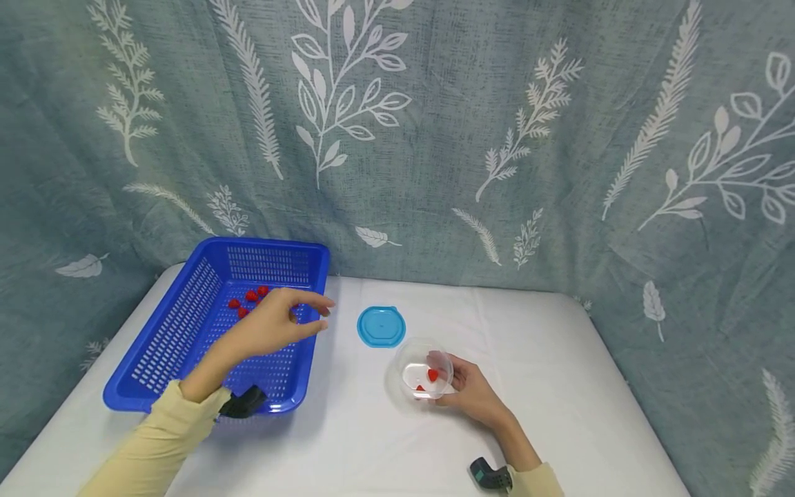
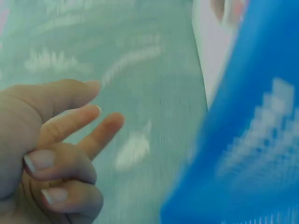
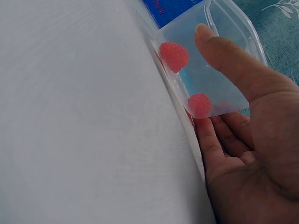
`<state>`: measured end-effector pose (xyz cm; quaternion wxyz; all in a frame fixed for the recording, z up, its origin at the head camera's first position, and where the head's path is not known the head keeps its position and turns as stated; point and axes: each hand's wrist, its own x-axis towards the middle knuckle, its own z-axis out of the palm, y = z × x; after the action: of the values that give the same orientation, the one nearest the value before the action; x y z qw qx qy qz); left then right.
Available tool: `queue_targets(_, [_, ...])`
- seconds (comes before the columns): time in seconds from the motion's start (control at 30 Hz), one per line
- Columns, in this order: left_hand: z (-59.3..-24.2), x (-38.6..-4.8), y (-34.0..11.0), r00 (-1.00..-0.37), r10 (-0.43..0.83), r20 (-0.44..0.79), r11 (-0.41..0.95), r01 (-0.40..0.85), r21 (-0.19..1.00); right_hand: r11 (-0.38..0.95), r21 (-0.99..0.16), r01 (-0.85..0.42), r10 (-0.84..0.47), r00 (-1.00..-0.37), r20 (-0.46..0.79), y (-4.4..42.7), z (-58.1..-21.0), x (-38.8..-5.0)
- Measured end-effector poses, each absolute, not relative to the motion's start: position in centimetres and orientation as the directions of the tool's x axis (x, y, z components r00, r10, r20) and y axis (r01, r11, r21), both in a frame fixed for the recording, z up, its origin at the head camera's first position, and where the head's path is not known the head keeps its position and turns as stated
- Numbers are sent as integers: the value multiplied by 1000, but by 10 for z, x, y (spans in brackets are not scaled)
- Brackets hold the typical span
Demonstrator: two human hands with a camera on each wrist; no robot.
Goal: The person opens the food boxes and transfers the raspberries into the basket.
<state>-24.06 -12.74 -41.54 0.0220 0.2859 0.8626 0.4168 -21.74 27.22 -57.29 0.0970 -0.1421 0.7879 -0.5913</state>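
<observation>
My right hand [image 1: 477, 399] holds a clear plastic tub [image 1: 413, 367] on the white table, its thumb and fingers around the side. In the right wrist view two raspberries [image 3: 174, 57] show through the tub's wall near its base. My left hand [image 1: 278, 323] hovers over the right side of a blue plastic basket [image 1: 268, 243]. Nothing sits between its thumb and fingers, which are spread apart in the left wrist view. Several red raspberries [image 1: 251, 295] lie on the basket floor, partly hidden by that hand.
A round blue lid [image 1: 381, 326] lies flat on the white table [image 1: 534, 338], between the basket and the tub. Behind the table hangs a green curtain [image 1: 435, 138] with white leaf patterns. The basket's raised walls stand around the raspberries at the left.
</observation>
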Motion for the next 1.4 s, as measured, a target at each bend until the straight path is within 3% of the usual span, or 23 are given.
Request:
queue_targets(0.3, [-441, -189, -54, -779, 589, 214, 389, 506, 770, 258, -957, -130, -344, -938, 35, 272, -574, -218])
queue_targets(0.6, [-495, -179, 7, -835, 514, 199, 309, 397, 864, 280, -951, -133, -334, -942, 34, 272, -571, -215])
queue_targets(0.9, [-517, -199, 33, -860, 450, 242, 415, 441, 796, 244, -957, -157, -365, -929, 60, 272, -573, -216])
queue_targets(1.4, [-514, -220, 65, -910, 414, 13, 700, 328, 634, 228, -958, -171, -381, -922, 74, 273, -572, -215])
